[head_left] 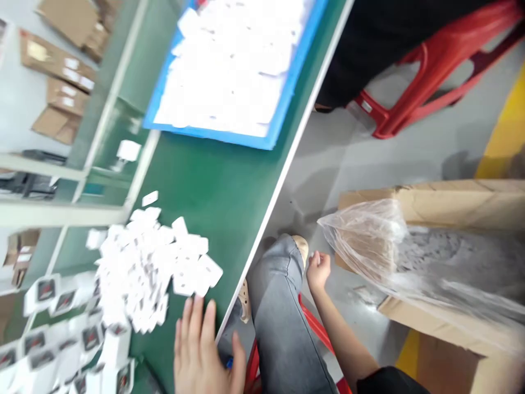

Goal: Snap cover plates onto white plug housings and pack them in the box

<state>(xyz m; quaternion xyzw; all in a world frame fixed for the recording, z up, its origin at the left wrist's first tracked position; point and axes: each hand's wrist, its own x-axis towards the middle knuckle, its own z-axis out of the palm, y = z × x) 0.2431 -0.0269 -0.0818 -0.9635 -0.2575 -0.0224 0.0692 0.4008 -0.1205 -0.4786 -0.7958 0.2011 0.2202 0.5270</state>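
Resting flat and released, my left hand point(200, 350) lies at the green table's edge point(229, 197), lower centre, just beside the heap of small white plastic cards point(151, 262). My right hand point(318, 269) hangs loosely curled, grasping nothing, near the plastic-lined cardboard box point(443, 246) at right.

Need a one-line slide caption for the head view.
Left hand flat at the green table edge beside a pile of white cards; right hand reaches down toward a bag-lined carton.

Green surface point(229, 186); blue tray point(283, 104) of white pieces; white cards point(156, 262) heaped; red stool point(435, 60); brown carton point(451, 202), clear plastic liner point(369, 235); grey trousers point(279, 317); yellow floor stripe point(506, 126).
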